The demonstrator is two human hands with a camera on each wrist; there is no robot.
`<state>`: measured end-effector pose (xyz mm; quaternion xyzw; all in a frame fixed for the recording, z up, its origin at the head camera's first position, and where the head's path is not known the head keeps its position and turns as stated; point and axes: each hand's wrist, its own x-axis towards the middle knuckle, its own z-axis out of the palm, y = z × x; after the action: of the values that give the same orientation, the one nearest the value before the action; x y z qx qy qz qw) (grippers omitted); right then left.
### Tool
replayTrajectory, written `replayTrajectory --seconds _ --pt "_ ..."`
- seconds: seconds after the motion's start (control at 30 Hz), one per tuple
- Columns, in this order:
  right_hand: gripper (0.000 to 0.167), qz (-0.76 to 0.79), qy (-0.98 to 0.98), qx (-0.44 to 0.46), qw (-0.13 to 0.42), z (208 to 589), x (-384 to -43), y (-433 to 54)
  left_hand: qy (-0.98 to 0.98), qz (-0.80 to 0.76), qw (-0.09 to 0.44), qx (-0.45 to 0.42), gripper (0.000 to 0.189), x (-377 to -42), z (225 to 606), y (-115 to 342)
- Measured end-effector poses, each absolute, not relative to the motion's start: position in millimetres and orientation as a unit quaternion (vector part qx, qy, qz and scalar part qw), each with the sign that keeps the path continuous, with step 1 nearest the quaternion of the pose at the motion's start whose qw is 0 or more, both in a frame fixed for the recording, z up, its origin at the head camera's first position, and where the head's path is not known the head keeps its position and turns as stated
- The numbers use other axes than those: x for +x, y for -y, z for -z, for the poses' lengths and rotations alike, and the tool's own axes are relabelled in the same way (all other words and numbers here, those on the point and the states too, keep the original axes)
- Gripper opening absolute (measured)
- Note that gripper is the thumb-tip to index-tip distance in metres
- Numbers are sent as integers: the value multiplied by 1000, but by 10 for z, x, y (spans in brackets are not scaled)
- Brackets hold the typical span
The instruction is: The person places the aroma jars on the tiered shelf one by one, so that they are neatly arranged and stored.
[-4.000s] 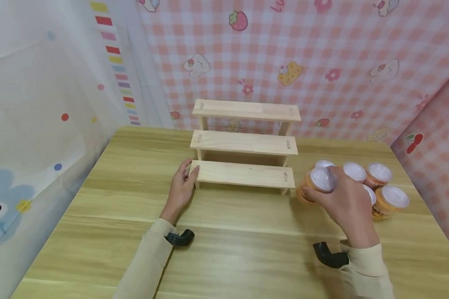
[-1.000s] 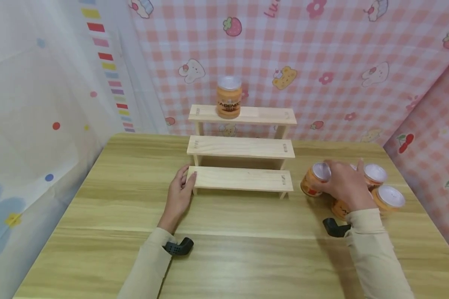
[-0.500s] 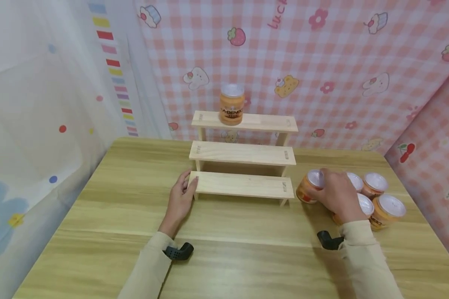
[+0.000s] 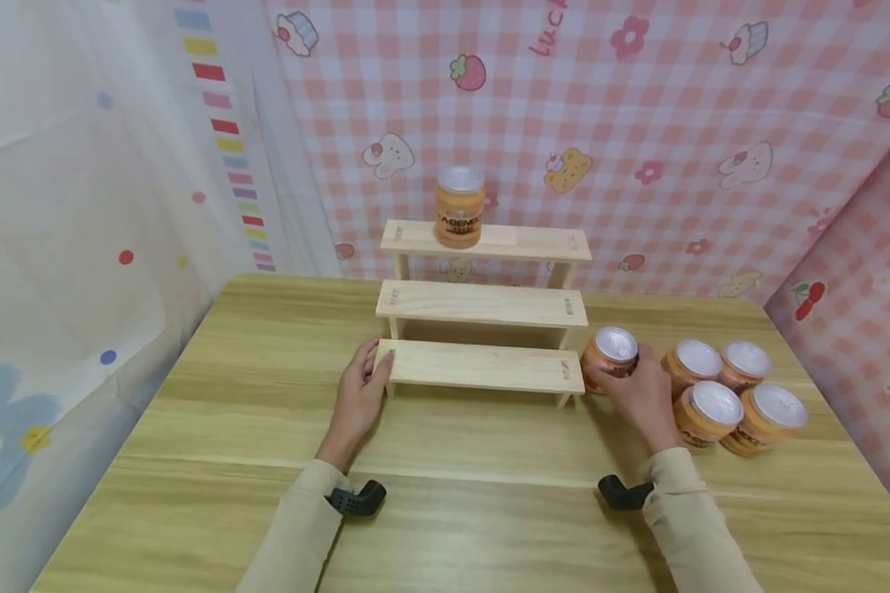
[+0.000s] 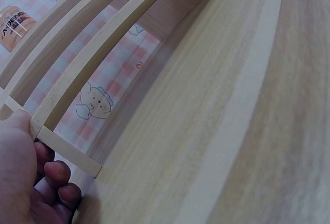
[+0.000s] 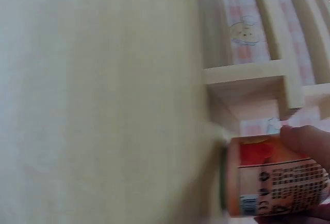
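My left hand [image 4: 358,402] grips the left end of the three-tier wooden stand [image 4: 482,364]. In the left wrist view its thumb lies on the lowest board and its fingers curl below. My right hand [image 4: 644,397] holds a jar [image 4: 615,346] with an orange label and a clear ridged lid, upright beside the right end of the lowest step. The right wrist view shows the red patch and barcode on this held jar [image 6: 276,177], close over the tabletop. A similar jar [image 4: 460,210] stands upright on the top step, left of its middle.
Several more orange jars [image 4: 715,403] stand grouped on the wood-grain table [image 4: 445,527], to the right of my right hand. Behind the table hangs a pink checked cloth [image 4: 504,107]; a white cloth [image 4: 59,206] hangs on the left.
Since the oldest frame, a jar has come to stand on the top step. My right hand has taken another jar and moved it left, close to the stand. The left hand stays put.
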<state>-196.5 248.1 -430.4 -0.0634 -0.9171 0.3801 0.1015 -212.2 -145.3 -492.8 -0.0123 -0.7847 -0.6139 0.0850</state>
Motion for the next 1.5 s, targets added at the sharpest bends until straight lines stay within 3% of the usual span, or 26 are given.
replayTrajectory --seconds 0.33,0.53,0.73,0.87,1.07,1.27,1.5 --pt "70 -406 895 -101 157 4333 -1890 -2462 787 612 76 -10 56 -2109 4922 1447" --pt "67 -454 857 -88 227 3930 -1879 -2359 788 611 78 -12 55 -2122 4900 1450" --pt "62 -463 842 -41 273 3419 -2118 -2201 784 616 84 -10 55 -2136 4902 1456" --pt "65 -456 851 0 260 3106 -2364 -2066 784 614 85 -13 55 -2124 4909 1449" --pt "63 -467 862 28 194 2850 -2755 -1772 780 618 95 -10 54 -2115 4897 1453" --pt "60 -497 854 39 151 2837 -3052 -1485 777 622 96 -7 53 -2120 4910 1458" --pt "54 -503 850 57 147 2974 -3250 -1300 779 620 94 -12 56 -2126 4911 1475"
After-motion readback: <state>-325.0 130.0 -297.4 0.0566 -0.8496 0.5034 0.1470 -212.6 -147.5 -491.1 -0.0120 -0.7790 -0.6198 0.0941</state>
